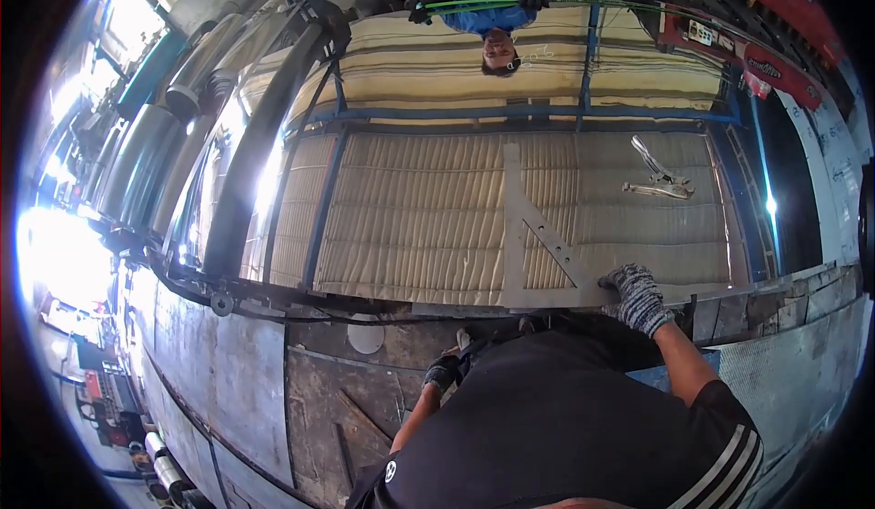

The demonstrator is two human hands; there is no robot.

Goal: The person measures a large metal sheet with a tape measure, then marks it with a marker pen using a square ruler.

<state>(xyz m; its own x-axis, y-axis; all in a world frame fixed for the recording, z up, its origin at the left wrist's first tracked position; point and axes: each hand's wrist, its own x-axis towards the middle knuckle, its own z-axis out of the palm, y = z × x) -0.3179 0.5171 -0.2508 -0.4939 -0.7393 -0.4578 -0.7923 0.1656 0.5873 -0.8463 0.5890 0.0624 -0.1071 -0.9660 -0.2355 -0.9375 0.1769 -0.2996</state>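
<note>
My right hand (636, 296), in a grey knit glove, grips the near corner of a flat metal set square (515, 226). The square lies on a ribbed beige panel (410, 226) at the near edge of the workbench. My left hand (444, 372), in a dark glove, hangs low against my black shirt, below the bench edge. Its fingers look curled, and I cannot tell whether it holds anything.
Locking pliers (661, 181) lie on the panel at the far right. Blue frame bars (510, 115) cross the panel. Across the bench a co-worker in a blue shirt holds a thin green rod (474, 3) in both gloved hands. Dark curved pipes (260, 154) run along the left.
</note>
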